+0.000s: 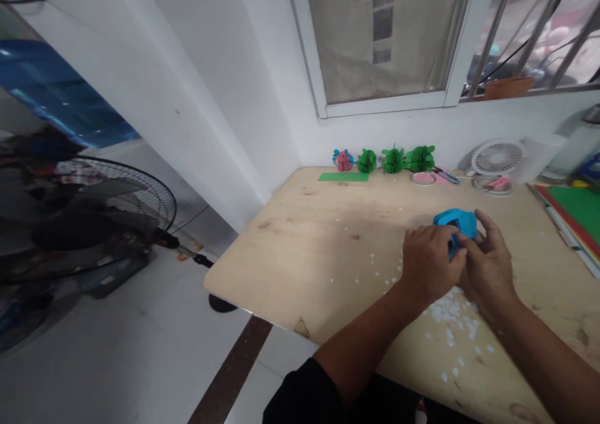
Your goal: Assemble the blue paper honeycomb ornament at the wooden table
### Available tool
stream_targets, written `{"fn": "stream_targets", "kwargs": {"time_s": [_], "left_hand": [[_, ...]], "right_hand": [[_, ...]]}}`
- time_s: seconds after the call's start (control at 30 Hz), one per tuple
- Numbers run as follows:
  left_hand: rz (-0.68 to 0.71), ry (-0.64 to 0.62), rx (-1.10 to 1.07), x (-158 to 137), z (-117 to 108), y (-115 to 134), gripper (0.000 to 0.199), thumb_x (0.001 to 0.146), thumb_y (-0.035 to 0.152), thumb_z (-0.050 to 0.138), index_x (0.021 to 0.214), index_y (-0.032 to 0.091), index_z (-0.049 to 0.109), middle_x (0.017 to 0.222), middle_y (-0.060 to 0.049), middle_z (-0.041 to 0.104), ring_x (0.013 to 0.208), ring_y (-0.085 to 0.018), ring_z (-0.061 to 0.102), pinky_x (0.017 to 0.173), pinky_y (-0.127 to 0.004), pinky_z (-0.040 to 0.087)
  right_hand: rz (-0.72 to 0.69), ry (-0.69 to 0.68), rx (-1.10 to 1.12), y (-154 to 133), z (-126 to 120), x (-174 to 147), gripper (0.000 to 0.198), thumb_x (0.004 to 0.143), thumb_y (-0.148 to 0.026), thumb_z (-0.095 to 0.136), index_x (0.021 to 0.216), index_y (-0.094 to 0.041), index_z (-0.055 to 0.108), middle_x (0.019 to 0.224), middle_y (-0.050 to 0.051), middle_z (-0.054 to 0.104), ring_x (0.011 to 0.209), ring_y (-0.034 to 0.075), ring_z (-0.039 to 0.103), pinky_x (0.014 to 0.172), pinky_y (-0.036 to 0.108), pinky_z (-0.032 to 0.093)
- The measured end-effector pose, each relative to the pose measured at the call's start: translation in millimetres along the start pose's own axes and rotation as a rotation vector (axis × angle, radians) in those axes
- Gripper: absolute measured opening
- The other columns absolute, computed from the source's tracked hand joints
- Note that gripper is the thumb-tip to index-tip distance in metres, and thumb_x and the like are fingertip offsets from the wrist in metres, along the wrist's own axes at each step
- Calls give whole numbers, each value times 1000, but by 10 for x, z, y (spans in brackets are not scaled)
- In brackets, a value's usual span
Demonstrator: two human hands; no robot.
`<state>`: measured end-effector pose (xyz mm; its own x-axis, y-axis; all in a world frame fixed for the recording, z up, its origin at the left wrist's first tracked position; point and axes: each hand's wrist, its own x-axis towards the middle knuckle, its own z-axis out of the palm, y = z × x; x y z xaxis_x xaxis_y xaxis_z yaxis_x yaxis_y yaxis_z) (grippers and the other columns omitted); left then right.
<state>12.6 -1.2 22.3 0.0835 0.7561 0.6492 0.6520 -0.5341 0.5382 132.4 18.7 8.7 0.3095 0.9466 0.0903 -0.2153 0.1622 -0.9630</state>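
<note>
Above the right part of the wooden table (290, 236), both hands hold a blue, hand-sized object (462, 221) with a dark opening in its near side. Its exact kind cannot be made out. My left hand (429, 261) is closed around its left and near side, the thumb pressed toward the middle. My right hand (490, 258) grips it from the right, fingers bent along its edge and partly hidden. Small white paper bits (452, 314) lie scattered on the tabletop under and around my wrists.
Along the wall stand several green paper figures (392, 159) and a pink-and-blue one (344, 160), behind a green paper strip (344, 177). A cutter knife (446, 175), pink scissors (497, 183), a small white fan (498, 157) and coloured sheets (576, 208) lie right. A large fan (140, 192) stands left.
</note>
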Motion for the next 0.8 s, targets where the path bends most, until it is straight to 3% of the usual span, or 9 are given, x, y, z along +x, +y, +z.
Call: {"fn": "stream_targets", "kwargs": {"time_s": [0.17, 0.27, 0.47, 0.8], "left_hand": [[-102, -36, -46, -2, 38, -98, 40, 80, 30, 87, 116, 24, 69, 100, -6, 82, 97, -32, 75, 90, -50, 55], [-174, -106, -68, -8, 10, -108, 46, 74, 27, 91, 116, 25, 71, 100, -4, 82, 99, -33, 75, 93, -52, 55], [-356, -190, -199, 28, -98, -66, 33, 81, 18, 86, 112, 26, 76, 109, -2, 83, 100, -25, 76, 108, -48, 54], [-430, -144, -586, 4, -61, -201, 25, 81, 17, 85, 105, 22, 81, 101, -4, 84, 96, -23, 79, 99, -40, 64]], "right_hand": [[70, 17, 116, 1, 32, -9, 85, 57, -41, 100, 134, -31, 66, 93, -3, 75, 76, 15, 70, 69, 27, 59], [82, 11, 143, 24, 36, -14, 84, 60, -41, 99, 136, -31, 65, 97, -1, 76, 79, 15, 71, 70, 27, 59], [40, -38, 97, 119, -11, 22, 81, 63, -43, 98, 137, -34, 66, 101, 1, 78, 85, 20, 74, 77, 33, 62], [89, 23, 200, 27, 41, -3, 75, 55, -33, 102, 124, -33, 75, 93, -2, 80, 80, 15, 73, 73, 25, 61]]}}
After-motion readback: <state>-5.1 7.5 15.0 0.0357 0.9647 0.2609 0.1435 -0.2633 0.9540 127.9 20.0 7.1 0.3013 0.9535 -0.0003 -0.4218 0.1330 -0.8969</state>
